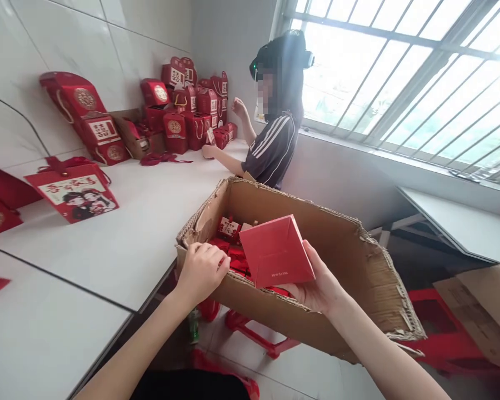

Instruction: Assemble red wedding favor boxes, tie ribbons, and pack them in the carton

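A large open cardboard box stands in front of me beside the table, its rim torn and ragged. My left hand grips the near left corner of that rim, fingers curled over it. Above the opening, my right hand holds a red gift box tilted, with a plain face and faint small print toward me. Several red packets lie inside at the carton's left end, partly hidden by the gift box.
Red gift boxes are piled along the wall on the white table. A photo-printed red bag stands at left. Another person sits across, both hands near the pile. Red stools are below the carton.
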A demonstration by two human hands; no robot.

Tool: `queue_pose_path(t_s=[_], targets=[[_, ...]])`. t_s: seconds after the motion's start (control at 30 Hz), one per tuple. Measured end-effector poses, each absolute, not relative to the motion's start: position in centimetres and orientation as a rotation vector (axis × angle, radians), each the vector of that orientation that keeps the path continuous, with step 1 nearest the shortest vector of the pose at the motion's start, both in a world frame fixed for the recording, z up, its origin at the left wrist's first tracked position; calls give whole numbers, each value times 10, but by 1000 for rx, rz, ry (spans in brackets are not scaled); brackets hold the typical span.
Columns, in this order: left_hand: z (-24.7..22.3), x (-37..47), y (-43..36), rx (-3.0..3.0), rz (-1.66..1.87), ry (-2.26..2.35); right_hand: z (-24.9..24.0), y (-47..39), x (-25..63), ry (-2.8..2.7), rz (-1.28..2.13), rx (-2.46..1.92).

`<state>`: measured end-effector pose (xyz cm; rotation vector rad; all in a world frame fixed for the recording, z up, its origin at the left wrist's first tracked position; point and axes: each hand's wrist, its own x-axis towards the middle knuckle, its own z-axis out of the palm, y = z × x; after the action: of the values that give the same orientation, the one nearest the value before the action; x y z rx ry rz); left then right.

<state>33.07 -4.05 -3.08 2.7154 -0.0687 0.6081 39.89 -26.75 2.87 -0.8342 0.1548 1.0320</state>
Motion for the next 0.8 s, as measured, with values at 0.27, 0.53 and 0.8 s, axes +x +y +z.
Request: queue_pose_path(t_s=[0.27, 0.53, 0.8], targets=[[-45, 328, -44, 2916, 778, -96, -21, -321, 479, -590, 496, -1772], [-43, 329, -46, 2928, 755, -89, -135, -376, 527, -718, 575, -2313], [-42, 329, -52, 2932, 736, -22, -156, -337, 491, -346, 877, -2269]])
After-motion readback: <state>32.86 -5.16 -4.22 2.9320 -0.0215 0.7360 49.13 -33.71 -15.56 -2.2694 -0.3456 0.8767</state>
